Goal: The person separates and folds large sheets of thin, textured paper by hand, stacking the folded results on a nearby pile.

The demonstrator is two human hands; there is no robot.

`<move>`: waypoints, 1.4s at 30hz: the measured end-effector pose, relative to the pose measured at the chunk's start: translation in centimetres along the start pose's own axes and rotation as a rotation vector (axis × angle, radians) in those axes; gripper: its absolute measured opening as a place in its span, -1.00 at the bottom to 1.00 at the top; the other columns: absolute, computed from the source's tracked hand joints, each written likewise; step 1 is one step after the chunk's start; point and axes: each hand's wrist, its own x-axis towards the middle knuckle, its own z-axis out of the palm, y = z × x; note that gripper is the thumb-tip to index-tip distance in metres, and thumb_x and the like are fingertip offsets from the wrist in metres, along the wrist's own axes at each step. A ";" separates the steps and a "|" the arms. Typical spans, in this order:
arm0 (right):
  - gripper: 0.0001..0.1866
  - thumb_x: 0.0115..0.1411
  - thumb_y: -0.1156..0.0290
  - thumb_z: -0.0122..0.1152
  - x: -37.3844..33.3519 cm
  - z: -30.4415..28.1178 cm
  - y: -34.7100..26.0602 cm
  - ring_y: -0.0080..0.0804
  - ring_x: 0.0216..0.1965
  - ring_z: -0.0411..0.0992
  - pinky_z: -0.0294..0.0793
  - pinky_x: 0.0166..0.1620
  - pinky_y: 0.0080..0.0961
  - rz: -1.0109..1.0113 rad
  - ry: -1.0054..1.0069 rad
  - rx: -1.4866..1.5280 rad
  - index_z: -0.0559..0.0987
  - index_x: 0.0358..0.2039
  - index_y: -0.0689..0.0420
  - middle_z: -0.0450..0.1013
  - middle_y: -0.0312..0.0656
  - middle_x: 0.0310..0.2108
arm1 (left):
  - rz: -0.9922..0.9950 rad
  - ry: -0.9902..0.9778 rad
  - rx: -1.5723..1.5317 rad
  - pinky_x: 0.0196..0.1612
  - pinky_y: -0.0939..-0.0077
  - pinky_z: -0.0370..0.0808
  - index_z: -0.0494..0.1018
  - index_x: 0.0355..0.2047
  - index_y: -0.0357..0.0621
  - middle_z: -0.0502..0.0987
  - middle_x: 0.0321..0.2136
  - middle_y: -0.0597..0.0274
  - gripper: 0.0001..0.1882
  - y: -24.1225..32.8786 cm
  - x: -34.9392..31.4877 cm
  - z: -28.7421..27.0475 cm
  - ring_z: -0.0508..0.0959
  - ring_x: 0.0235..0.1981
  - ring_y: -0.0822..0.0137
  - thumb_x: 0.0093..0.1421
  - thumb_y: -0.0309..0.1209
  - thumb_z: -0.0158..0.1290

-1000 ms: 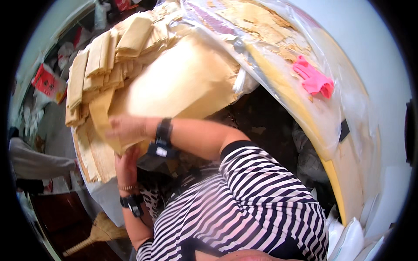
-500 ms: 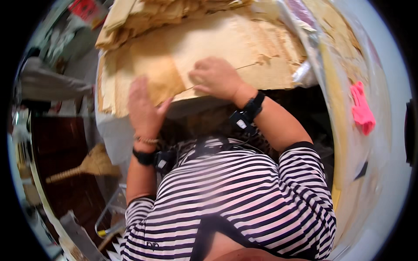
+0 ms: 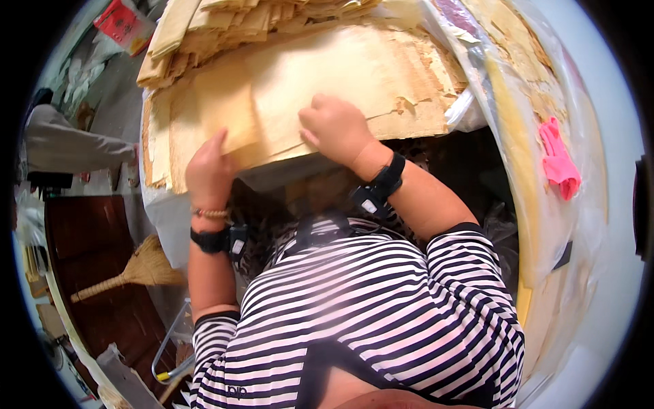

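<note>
Left hand (image 3: pixel 210 174): at the near left edge of the sheets, beside the near end of the darker piece; forefinger reaches forward, other fingers bent and blurred; whether they pinch anything, cannot tell.
Right hand (image 3: pixel 337 131): above the near edge of the sheets, right of the darker piece; fingers curled together, knuckles forward; a grip on an edge cannot be told.
Darker piece (image 3: pixel 228 102): one, tan, between the two hands, laid across the left part of the sheets; seemingly folded, its long sides running away from the body.
Sheets (image 3: pixel 327 65): a broad, pale, flat layer under the hands; torn and flaking at the right.
Bundles (image 3: pixel 272 15): many, long and folded, heaped along the far side.
Progress, as judged: the bundles look finished; the darker piece looks partly worked; the sheets lie open and look unworked.
Wrists: black device (image 3: pixel 235 238) on the left, another on the right; bead bracelet (image 3: pixel 209 213) on the left.
Right side: clear plastic (image 3: pixel 589 129), yellow edge (image 3: pixel 524 300), pink cloth (image 3: pixel 562 163).
Left side: white cover (image 3: pixel 167 221) hanging below the sheets; straw broom (image 3: pixel 150 266); red packet (image 3: pixel 121 26); another person's grey trouser leg (image 3: pixel 75 143).
</note>
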 end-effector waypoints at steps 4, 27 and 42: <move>-0.75 0.07 0.20 0.34 -1.2 -0.6 -1.1 -0.04 -0.22 0.52 0.55 -0.18 -0.19 0.152 -0.152 0.042 0.60 -0.30 0.06 0.51 -0.09 -0.29 | -0.552 0.326 -0.858 -0.21 0.35 0.58 0.53 -0.01 -0.33 0.65 -0.17 0.02 -0.72 -4.1 -0.4 0.4 0.65 -0.21 0.23 0.37 -0.42 0.00; -0.49 0.09 -0.06 0.24 -0.8 -23.8 38.3 -0.05 -0.02 0.54 0.52 0.05 -0.19 0.887 0.024 -0.478 0.69 -0.11 0.07 0.58 0.00 -0.08 | -1.010 0.325 -1.145 -0.13 0.23 0.67 0.38 0.13 -0.32 0.56 -0.02 0.08 -0.57 -9.5 -2.5 1.7 0.63 -0.10 0.18 0.37 -0.29 -0.01; -0.09 -0.10 0.31 0.44 -3.1 -29.1 39.7 -0.06 0.24 0.36 0.39 0.20 -0.34 0.955 -0.352 -0.129 0.34 0.34 0.06 0.38 0.05 0.23 | -1.027 0.282 -1.124 -0.11 0.20 0.65 0.41 0.10 -0.36 0.56 -0.04 0.08 -0.57 -11.6 -2.7 2.2 0.64 -0.13 0.15 0.36 -0.28 -0.02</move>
